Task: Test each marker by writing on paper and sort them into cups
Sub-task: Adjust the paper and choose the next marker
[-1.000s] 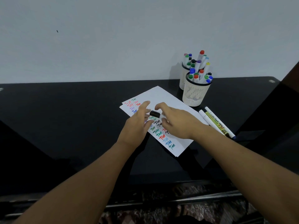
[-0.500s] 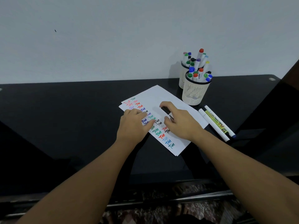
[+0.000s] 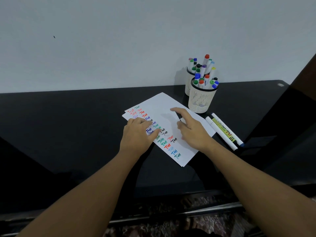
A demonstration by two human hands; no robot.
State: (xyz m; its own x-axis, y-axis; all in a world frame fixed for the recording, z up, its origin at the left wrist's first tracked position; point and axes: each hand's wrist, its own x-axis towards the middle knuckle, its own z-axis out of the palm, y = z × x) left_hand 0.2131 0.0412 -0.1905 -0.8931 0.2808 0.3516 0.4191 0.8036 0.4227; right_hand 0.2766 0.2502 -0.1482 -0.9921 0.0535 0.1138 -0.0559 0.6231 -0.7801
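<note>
A black glossy table [image 3: 68, 134] stands against a pale wall [image 3: 119, 40] and carries all the things. On it, near the middle, lies a white paper [image 3: 164, 106], turned at an angle, with many small test words in red, blue, green, black and light blue along its left side. There seems to be a second sheet under it, because a second edge shows at the near corner.

The left hand [image 3: 138, 135] rests on the left part of the paper with the fingers laid flat and relaxed, pressing on the coloured writing. The right hand [image 3: 191, 132] is over the right part of the paper; the forefinger is stretched forward and the other fingers are curled around a black marker [image 3: 178, 116], which shows between forefinger and thumb.

At the far right of the table two white mesh cups stand close together. The near cup [image 3: 201, 100] is just beside the far corner of the paper, and the far cup [image 3: 189, 82] stands behind it by the wall. Both are filled with markers with coloured caps.

Right of the paper, in front of the near cup, two white markers [image 3: 224, 130] lie side by side on the table.
</note>
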